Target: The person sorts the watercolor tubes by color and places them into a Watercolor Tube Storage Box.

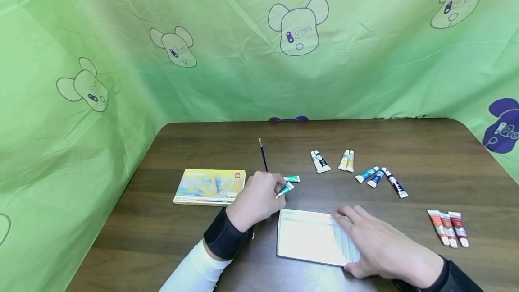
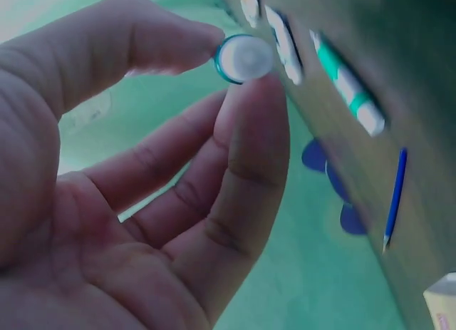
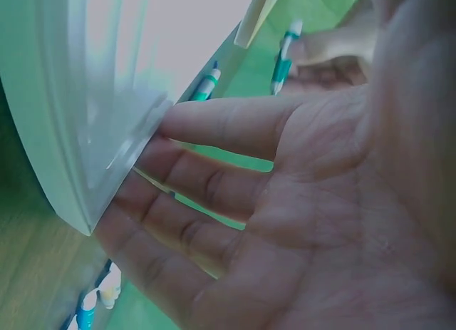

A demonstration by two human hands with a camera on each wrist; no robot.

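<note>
1. Closest in: right grip [image 1: 373, 242] spread across the right end of the white tray [image 1: 308, 238], holding that end with fingertips against the far edge and thumb at the near corner. Ridged strip beneath that hand, plain part reaching leftward.

2. Off to the right of this hold, well apart from the tray: three red-toned tubes [image 1: 448, 229], side by side, pointing roughly away.

3. Just past the tray's far left corner: left grip [image 1: 259, 197], clamped with thumb and index finger on the held green tube [image 1: 285, 190].

4. Along the held tube's long axis: cap end back toward the palm, nearly head-on in the left wrist view; crimped end slanting away and to the right.

5. Beside the left grip, to its left: yellow box [image 1: 208, 187], lying flat, right edge close to the hand; contact impossible to tell.

6. Close ahead of the held tube: second green tube [image 1: 293, 179], lying crosswise on the surface [image 1: 211, 148], left end behind the hand in the head view. Far nearer to left than to right. Judged the deciding relation: axes at an angle, probably needing a slight wrist turn to bring both into line.

7. Farther back, rightward: three blue tubes [image 1: 377, 178], fanned; then two pale yellow tubes [image 1: 343, 160]; then white tube [image 1: 316, 163] against black tube [image 1: 322, 160].

8. Beyond the left grip: paintbrush [image 1: 263, 157], bristles pointing away, then green cloth [image 1: 227, 89] behind everything.
</note>
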